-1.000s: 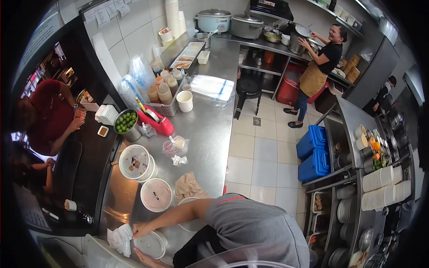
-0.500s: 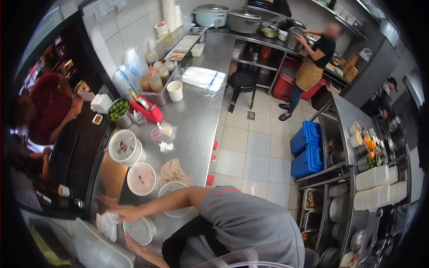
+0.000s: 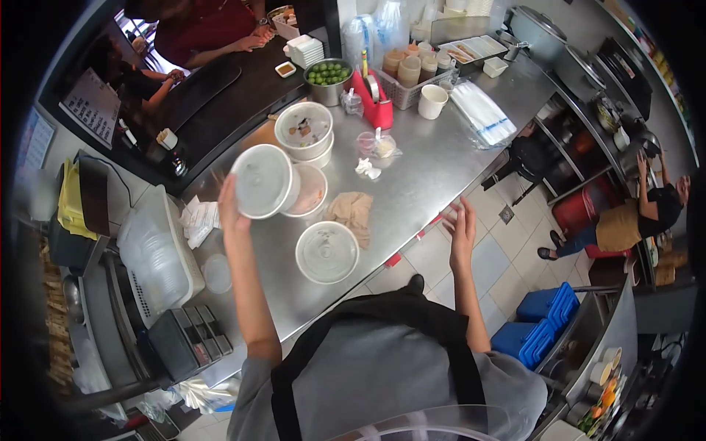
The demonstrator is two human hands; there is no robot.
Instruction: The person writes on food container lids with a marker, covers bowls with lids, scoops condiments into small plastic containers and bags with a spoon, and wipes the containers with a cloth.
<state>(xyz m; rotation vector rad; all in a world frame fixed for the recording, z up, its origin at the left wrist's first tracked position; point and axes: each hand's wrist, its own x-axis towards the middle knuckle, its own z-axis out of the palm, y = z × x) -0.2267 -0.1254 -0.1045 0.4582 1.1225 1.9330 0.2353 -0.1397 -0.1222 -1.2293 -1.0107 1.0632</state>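
Note:
My left hand (image 3: 232,209) is wrapped round the side of a round lidded container (image 3: 262,181), raised above the steel counter. Behind that container, and partly covered by it, is a tub with reddish contents (image 3: 310,189). My right hand (image 3: 461,225) is empty, fingers spread, near the counter's front edge. Another lidded container (image 3: 326,253) stands between my hands, close to a crumpled brown cloth (image 3: 351,214). Farther back, a tub with dark pieces under its lid (image 3: 303,130) rests on another tub. A loose clear lid (image 3: 217,273) lies at the left.
Limes in a metal pot (image 3: 328,76), a red tape dispenser (image 3: 373,101) and a sauce bottle basket (image 3: 419,88) line the back. Crumpled paper (image 3: 200,222) and a white crate (image 3: 158,253) are left. One person (image 3: 637,224) stands at right; others are beyond the pass-through.
The view has turned and the body is more upright. My left hand has lifted a lidded container off the counter. My right hand has moved away from the paper, out to the right.

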